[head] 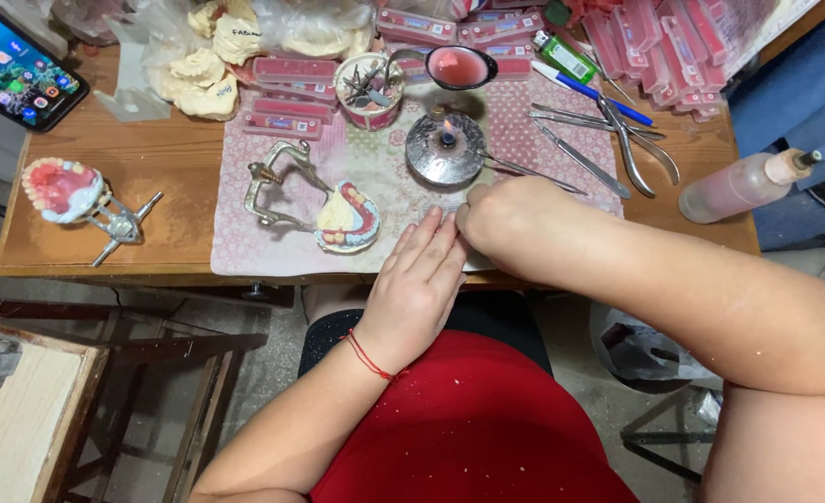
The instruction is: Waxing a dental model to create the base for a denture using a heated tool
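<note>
The right hand [505, 219] sits just before the lit burner [445, 147], grip closed on something too small to tell; the left hand [419, 284] lies flat, open. A sleeve or finger drifting toward the burner risks a burn, I judge.

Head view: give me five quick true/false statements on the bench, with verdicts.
1. The spirit burner is lit. True.
2. The left hand holds pliers. False: it lies flat on the table edge with its fingers stretched; the pliers lie on the cloth.
3. The metal articulator with a denture model stands left of the hands. True.
4. The phone is at the bench's right end. False: far left.
5. The right hand is near the burner. True.
</note>
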